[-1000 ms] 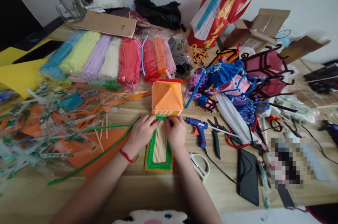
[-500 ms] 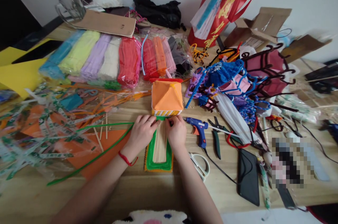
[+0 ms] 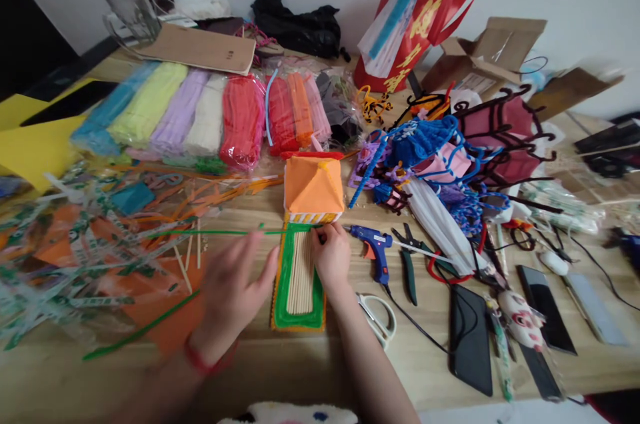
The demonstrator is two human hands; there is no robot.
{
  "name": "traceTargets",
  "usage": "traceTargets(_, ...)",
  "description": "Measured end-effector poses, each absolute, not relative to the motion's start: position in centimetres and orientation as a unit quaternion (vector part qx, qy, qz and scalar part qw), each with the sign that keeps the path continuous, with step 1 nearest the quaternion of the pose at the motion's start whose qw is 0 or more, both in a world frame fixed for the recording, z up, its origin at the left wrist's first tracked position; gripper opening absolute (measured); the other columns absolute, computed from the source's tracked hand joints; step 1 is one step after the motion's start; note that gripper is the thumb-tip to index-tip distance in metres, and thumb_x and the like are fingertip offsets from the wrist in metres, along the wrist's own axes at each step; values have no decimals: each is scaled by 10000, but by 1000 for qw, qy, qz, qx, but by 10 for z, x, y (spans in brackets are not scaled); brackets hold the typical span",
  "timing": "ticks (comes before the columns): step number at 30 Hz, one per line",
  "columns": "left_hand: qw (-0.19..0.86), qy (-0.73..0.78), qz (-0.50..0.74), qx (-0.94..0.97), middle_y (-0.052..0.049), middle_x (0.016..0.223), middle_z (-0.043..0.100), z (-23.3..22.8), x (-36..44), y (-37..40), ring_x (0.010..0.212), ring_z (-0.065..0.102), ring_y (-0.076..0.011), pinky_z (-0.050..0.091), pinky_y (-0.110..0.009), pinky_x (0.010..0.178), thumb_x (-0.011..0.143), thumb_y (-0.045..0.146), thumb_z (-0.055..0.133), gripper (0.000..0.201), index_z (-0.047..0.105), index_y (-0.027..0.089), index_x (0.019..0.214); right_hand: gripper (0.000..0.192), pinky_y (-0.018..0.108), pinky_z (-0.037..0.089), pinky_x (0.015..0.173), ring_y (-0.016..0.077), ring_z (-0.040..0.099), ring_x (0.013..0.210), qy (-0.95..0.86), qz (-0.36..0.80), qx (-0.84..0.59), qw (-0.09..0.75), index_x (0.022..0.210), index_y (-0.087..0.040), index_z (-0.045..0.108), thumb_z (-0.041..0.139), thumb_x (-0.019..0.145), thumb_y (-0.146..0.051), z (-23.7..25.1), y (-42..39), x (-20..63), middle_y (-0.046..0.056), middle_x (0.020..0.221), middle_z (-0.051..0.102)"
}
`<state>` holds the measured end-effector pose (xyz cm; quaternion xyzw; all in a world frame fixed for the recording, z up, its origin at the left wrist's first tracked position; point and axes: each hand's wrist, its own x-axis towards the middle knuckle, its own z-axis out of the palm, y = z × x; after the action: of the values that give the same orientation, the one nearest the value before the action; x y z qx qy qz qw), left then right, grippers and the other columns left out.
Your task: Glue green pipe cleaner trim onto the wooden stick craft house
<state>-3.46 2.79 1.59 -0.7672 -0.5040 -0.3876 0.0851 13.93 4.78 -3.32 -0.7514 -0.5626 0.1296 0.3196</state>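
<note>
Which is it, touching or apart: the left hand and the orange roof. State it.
Apart. The head view shows a gap of wooden tabletop between the blurred left hand and the orange roof.

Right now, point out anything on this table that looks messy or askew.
Clear, green-printed plastic strips lie in a tangle partly over an orange sheet at left, messy against the neatly bagged pipe cleaners behind. I see nothing plainly spilled or broken.

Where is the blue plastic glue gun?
Head view, just right of centre: the glue gun lies on the wooden table between the right hand and the green-handled pliers.
</note>
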Motion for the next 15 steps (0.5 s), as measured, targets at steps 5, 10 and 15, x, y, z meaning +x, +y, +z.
traceTargets(5, 73, -526, -306, -790, -139, 1210, 565, 15, -57, 6, 1039, 549, -287, 434, -456, 885, 838, 283, 628, 621, 376, 276, 1406, 198, 264, 401, 644, 160, 535, 684, -563, 141, -745, 329, 620, -197, 550, 530, 816, -211, -33, 48, 140, 33, 744, 556)
traceTargets(10, -27, -480, -177, -859, -93, 1457, 391, -5, -31, 1, 1267, 387, -364, 345, -548, 981, 863, 417, 563, 474, 487, 350, 1326, 193, 258, 405, 637, 153, 534, 658, -557, 158, -741, 340, 624, -193, 563, 535, 812, -227, -34, 49, 142, 24, 717, 554)
traceTargets(15, -36, -461, -157, -872, -50, 1504, 332, -3, -15, 2, 1330, 303, -389, 270, -611, 1024, 842, 487, 563, 482, 508, 374, 1307, 208, 247, 396, 589, 139, 520, 592, -543, 179, -740, 353, 599, -191, 562, 549, 796, -256, -35, 50, 145, 15, 679, 555)
